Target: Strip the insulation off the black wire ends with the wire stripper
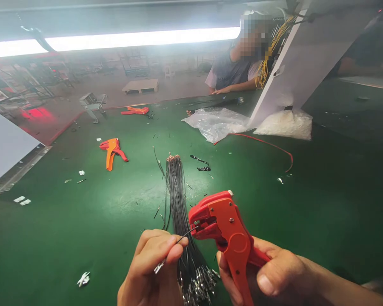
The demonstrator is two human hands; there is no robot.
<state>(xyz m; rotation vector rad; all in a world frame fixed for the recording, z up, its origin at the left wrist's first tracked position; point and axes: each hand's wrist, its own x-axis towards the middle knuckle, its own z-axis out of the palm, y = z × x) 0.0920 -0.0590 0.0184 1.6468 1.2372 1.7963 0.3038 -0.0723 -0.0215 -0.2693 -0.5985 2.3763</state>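
Note:
My left hand (pixel 161 259) pinches a thin black wire (pixel 182 236) between thumb and fingers. A metal terminal (pixel 159 266) shows at the wire's near end, and its far end reaches into the jaws of a red and orange wire stripper (pixel 232 229). Wrapped round the stripper's handles is my right hand (pixel 274 267). Beneath both hands lies a long bundle of black wires (pixel 178 191), with copper-coloured ends at the far side and silvery terminals at the near side. Part of the bundle is hidden behind my left hand and the stripper.
Two more red and orange strippers (pixel 111 153) (pixel 135 111) lie on the green table (pixel 124 204). Black wire offcuts and white scraps (pixel 83 279) are scattered about. Clear plastic bags (pixel 217 123) sit by a slanted white panel (pixel 287 72). Across the table, a person (pixel 232 72) leans on its edge.

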